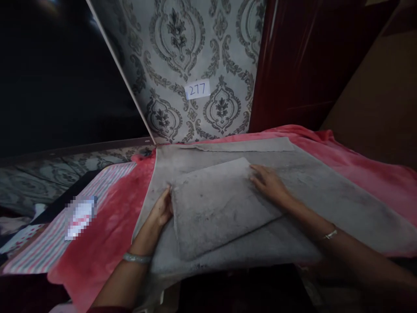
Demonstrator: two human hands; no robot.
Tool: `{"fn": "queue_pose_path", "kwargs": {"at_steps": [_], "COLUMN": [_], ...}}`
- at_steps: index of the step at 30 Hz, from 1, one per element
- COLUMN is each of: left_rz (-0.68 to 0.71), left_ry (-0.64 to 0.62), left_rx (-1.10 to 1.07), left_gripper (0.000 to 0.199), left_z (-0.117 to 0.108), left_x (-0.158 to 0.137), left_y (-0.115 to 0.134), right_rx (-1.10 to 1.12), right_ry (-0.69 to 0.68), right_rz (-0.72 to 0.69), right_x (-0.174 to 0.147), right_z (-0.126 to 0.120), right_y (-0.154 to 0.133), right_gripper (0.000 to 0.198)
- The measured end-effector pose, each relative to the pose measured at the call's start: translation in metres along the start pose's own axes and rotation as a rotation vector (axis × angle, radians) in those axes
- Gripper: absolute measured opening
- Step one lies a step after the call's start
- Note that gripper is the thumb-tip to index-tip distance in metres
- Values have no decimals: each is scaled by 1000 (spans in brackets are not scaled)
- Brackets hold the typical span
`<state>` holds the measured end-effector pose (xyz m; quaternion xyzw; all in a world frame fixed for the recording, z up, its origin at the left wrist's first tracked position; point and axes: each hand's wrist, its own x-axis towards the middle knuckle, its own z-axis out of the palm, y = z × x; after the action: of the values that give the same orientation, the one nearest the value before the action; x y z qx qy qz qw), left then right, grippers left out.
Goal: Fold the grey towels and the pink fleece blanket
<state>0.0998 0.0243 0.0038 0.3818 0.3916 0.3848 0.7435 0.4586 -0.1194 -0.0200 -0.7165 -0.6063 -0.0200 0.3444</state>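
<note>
A folded rectangle of grey plush cloth lies at a slant, low over a larger grey cloth that is spread out flat. My left hand grips its left edge, the fingers partly hidden behind the fold. At the upper right corner, my right hand holds the other side with bent fingers, slightly blurred. Along the far side of the larger cloth, a strip is turned over.
A red fleece blanket lies under the grey cloth. To the left are striped fabric and a blurred-out packet. Behind stand a dark screen, patterned wallpaper with a paper label "277", and a dark red panel.
</note>
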Motion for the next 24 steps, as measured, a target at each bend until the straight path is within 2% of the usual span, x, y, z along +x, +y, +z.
{"fn": "queue_pose_path", "kwargs": {"at_steps": [3, 6, 9, 13, 18, 21, 24], "left_rz": [19, 63, 90, 107, 139, 128, 144], "left_ry": [-1, 29, 51, 18, -17, -18, -22], "left_rx": [101, 180, 188, 206, 210, 218, 225], "left_gripper": [63, 67, 70, 67, 66, 59, 48], "left_z": [8, 13, 15, 20, 30, 32, 31], "left_x": [-1, -2, -3, -6, -11, -12, -11], "left_y": [-5, -8, -8, -1, 8, 17, 39], "right_rx": [-74, -12, 73, 205, 661, 811, 861], "right_ry": [-108, -206, -247, -266, -411, -441, -346], "right_rz": [311, 460, 507, 581, 812, 818, 761], "right_x": [11, 18, 26, 34, 28, 22, 17], "right_z": [-9, -14, -16, -19, -29, -40, -58], "right_y": [30, 37, 32, 25, 13, -3, -18], "right_gripper": [57, 48, 41, 38, 34, 26, 26]}}
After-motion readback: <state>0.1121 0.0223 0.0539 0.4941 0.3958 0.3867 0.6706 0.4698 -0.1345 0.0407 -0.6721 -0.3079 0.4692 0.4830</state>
